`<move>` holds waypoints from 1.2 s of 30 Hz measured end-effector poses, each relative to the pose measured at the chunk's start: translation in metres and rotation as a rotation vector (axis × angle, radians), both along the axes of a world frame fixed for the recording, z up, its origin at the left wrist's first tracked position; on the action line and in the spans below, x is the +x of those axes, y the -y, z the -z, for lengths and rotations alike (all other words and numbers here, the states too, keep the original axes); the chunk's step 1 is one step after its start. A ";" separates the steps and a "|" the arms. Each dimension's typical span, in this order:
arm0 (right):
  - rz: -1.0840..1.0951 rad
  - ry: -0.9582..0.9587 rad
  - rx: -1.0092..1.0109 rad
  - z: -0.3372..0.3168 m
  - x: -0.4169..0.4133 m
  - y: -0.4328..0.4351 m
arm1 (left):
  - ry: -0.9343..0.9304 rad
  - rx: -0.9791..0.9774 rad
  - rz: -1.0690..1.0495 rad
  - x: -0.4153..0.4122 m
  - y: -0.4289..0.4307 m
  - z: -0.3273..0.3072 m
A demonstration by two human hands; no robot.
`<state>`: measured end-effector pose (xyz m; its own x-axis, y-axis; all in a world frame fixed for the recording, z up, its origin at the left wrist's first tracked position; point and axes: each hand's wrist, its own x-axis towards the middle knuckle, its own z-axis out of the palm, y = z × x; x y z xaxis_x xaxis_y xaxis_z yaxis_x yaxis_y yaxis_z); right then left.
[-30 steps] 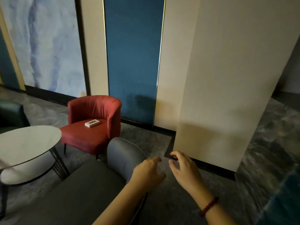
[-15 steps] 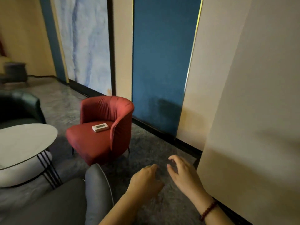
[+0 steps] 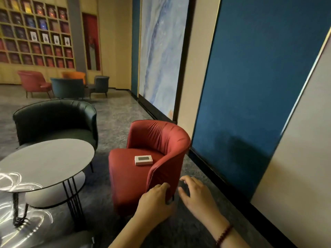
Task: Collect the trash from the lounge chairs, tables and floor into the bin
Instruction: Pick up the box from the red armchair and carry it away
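Note:
A small white box (image 3: 143, 160) with a dark panel on top lies flat on the seat of a red lounge chair (image 3: 161, 140) in the middle of the view. My left hand (image 3: 156, 203) hovers low in front of the chair's right arm, fingers loosely curled, holding nothing. My right hand (image 3: 196, 194) is beside it to the right, fingers spread and relaxed, a red bead bracelet on the wrist. Both hands are nearer to me than the box. No bin is in sight.
A round grey table (image 3: 44, 163) on black wire legs stands at the left. Behind it sits a dark green chair (image 3: 55, 122). More chairs (image 3: 68, 85) stand far back under a wall of shelves. A blue wall panel (image 3: 250, 86) runs along the right. Grey carpet covers the floor.
The view has swung left and moved closer to the red chair, which now fills the centre. The grey chair in front has dropped out of sight. Both hands stay empty.

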<state>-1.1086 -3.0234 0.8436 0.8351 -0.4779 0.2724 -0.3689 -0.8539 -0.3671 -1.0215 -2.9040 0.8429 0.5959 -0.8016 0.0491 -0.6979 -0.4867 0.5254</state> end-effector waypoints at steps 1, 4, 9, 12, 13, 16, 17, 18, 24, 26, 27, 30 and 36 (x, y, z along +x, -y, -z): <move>-0.013 0.010 -0.005 -0.003 0.015 0.023 | 0.025 -0.006 -0.018 0.016 0.021 -0.002; -0.054 0.063 -0.021 -0.005 0.063 0.082 | 0.080 -0.050 -0.093 0.062 0.073 -0.007; -0.139 0.058 -0.018 0.015 0.162 0.167 | 0.049 -0.008 -0.205 0.148 0.143 0.010; -0.216 0.039 -0.030 0.030 0.233 0.213 | 0.027 -0.006 -0.269 0.205 0.180 0.022; -0.249 0.017 -0.041 0.034 0.256 0.229 | 0.016 0.010 -0.283 0.224 0.192 0.025; -0.317 -0.040 -0.030 0.040 0.335 0.274 | -0.016 0.061 -0.390 0.281 0.223 0.029; -0.337 -0.038 -0.028 0.043 0.363 0.286 | -0.035 0.070 -0.427 0.300 0.231 0.033; -0.358 -0.023 -0.029 0.046 0.389 0.296 | -0.055 0.079 -0.457 0.319 0.235 0.038; -0.546 -0.040 -0.019 0.096 0.517 0.296 | -0.230 0.169 -0.596 0.433 0.251 0.080; -0.582 -0.135 0.007 0.119 0.552 0.305 | -0.246 0.153 -0.634 0.472 0.263 0.092; -0.573 -0.199 0.029 0.128 0.569 0.313 | -0.258 0.153 -0.640 0.491 0.271 0.099; -0.558 -0.251 0.027 0.153 0.608 0.340 | -0.303 0.183 -0.647 0.534 0.300 0.122; -0.564 -0.352 0.049 0.223 0.685 0.386 | -0.479 0.227 -0.668 0.602 0.340 0.178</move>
<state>-0.4235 -3.4090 0.6202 0.9959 0.0531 -0.0734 0.0242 -0.9367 -0.3493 -0.4194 -3.2439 0.6650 0.8625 -0.2345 -0.4485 0.0459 -0.8462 0.5308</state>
